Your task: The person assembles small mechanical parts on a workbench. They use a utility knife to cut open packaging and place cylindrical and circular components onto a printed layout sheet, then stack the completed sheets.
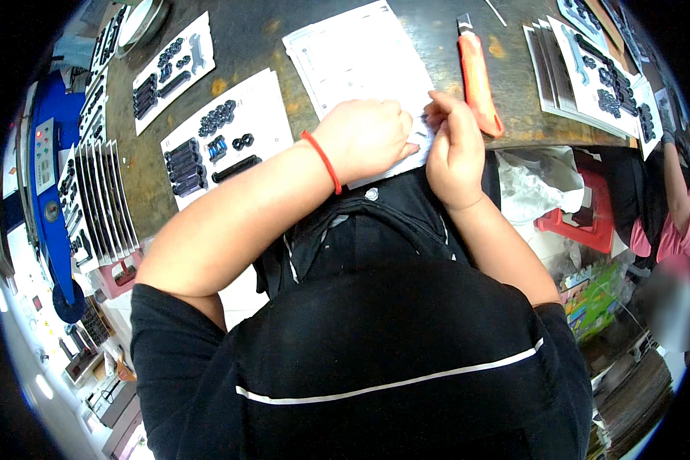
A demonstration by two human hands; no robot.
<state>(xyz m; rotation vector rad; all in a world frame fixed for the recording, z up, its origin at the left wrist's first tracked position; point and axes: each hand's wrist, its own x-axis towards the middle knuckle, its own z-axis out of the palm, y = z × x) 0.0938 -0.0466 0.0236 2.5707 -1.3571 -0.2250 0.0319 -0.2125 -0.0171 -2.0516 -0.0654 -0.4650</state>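
A white printed sheet (356, 54) lies on the worktable in front of me, its near end at the table's front edge. My left hand (369, 139), with a red cord on its wrist, rests on the near part of this sheet. Its fingers are curled closed, and whatever they hold is hidden. Just to its right, my right hand (456, 149) stands on its edge over the sheet's near right corner, fingers bent together. Something small and dark shows by its fingertips, too small to name. An orange utility knife (477, 77) lies right of the sheet, close to my right hand.
White cards with black bolts and nuts lie on the left: a nearer card (272, 100) and a farther card (199, 65). A card stack (548, 69) sits at the right. A white bowl (142, 23) stands far left. Beyond the right edge are a red stool (602, 218) and another person's arm (676, 184).
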